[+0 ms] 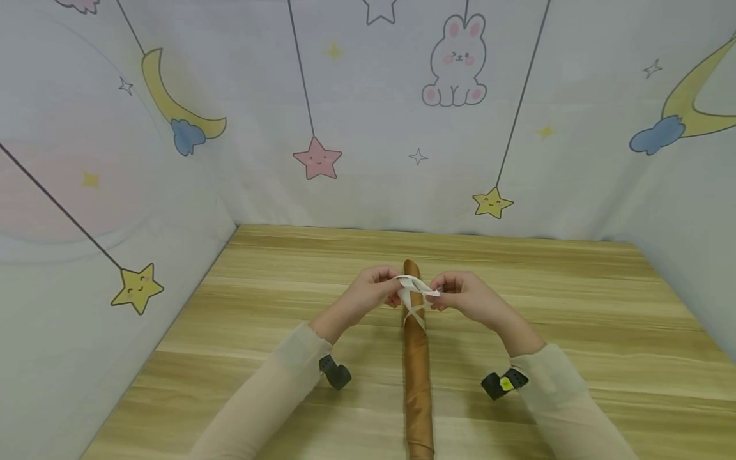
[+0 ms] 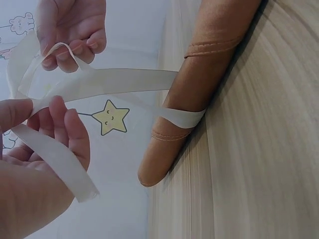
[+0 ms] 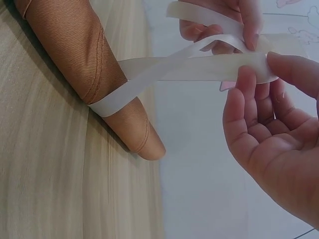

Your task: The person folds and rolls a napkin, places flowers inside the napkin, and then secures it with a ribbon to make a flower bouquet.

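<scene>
A long, narrow roll of shiny brown cloth (image 1: 417,377) lies lengthwise on the table. Around it near its far end passes a white ribbon (image 2: 132,79), whose two lengths rise from the roll to the hands. My left hand (image 1: 372,287) pinches the ribbon between thumb and fingers just left of the roll, and a loose ribbon tail hangs past its palm in the left wrist view. Opposite it, my right hand (image 1: 468,295) pinches a folded part of the ribbon with thumb and fingertips. Between the hands the ribbon forms loops above the roll.
The wood-grain table (image 1: 259,396) extends on both sides of the roll. Pale cloth walls (image 1: 368,191) printed with stars, moons and a rabbit enclose its back and sides. Each wrist wears a black camera strap (image 1: 335,372).
</scene>
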`<state>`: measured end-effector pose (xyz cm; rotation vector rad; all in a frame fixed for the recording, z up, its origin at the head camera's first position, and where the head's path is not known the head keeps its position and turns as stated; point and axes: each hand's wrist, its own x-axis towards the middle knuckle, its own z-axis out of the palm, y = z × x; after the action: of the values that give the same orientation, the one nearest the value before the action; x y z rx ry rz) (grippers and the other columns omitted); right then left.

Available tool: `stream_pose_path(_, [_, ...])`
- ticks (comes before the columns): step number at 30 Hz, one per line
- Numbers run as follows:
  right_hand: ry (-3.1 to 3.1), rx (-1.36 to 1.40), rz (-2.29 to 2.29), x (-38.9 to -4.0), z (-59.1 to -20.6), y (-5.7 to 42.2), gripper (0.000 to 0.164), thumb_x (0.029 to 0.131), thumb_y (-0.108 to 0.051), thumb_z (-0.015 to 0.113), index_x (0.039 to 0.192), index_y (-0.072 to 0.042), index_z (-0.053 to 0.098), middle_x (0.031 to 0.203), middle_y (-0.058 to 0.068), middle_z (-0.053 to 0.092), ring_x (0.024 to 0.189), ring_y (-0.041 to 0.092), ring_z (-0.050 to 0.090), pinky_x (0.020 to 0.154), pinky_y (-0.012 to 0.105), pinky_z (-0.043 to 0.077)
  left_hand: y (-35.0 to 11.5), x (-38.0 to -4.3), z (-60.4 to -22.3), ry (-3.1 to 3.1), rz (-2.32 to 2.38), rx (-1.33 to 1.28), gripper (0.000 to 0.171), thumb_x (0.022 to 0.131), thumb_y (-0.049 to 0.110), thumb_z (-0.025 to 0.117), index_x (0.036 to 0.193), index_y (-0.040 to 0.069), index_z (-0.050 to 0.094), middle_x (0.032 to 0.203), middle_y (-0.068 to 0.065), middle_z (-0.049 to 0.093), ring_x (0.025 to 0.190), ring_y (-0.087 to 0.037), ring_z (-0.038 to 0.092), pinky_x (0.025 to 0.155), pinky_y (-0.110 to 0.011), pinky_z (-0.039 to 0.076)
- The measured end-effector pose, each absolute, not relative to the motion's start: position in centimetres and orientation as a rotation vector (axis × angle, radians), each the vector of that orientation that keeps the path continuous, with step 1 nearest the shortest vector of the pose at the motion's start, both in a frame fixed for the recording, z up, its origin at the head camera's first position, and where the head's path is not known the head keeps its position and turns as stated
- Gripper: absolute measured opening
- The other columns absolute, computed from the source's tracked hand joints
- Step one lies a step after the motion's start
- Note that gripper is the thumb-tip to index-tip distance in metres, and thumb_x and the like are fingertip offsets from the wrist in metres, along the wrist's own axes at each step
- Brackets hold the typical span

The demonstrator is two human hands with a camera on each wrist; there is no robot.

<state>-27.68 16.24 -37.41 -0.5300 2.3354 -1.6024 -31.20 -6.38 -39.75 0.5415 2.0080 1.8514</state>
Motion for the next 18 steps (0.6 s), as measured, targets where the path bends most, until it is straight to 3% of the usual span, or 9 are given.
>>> stream_pose_path(7, [2.321, -0.498, -1.625, -27.52, -37.68, 16.12, 0.015, 0.091, -0.005, 0.063, 0.099, 0.007, 0.061, 0.086, 0.003, 0.064, 0.083, 0.020, 0.063, 0.079, 0.042, 0.054, -6.36, -31.12, -39.64, 2.002, 1.880, 0.535, 0.019, 0.096, 0.008, 0.050, 0.106, -0.006, 0.059, 0.087, -0.005, 0.063, 0.077, -0.015, 0.063, 0.079, -0.036, 0.055])
stream_pose_path(12, [2.313, -0.470, -1.643, -27.40, -37.87, 16.04, 0.017, 0.088, -0.005, 0.065, 0.100, 0.007, 0.061, 0.088, 0.003, 0.065, 0.084, 0.016, 0.062, 0.082, 0.043, 0.053, -6.27, -31.14, -39.69, 1.999, 1.897, 0.514, 0.018, 0.095, 0.006, 0.050, 0.104, -0.006, 0.059, 0.089, -0.006, 0.063, 0.078, -0.016, 0.063, 0.083, -0.041, 0.054])
stream_pose_path(18, [2.320, -0.453, -1.636, -27.26, -37.82, 16.06, 0.022, 0.088, -0.006, 0.066, 0.105, 0.008, 0.062, 0.093, 0.006, 0.066, 0.090, 0.022, 0.064, 0.087, 0.050, 0.050, -6.31, -31.17, -39.74, 2.002, 1.908, 0.499, 0.019, 0.092, 0.004, 0.049, 0.105, -0.006, 0.059, 0.089, -0.005, 0.062, 0.078, -0.016, 0.062, 0.087, -0.045, 0.052])
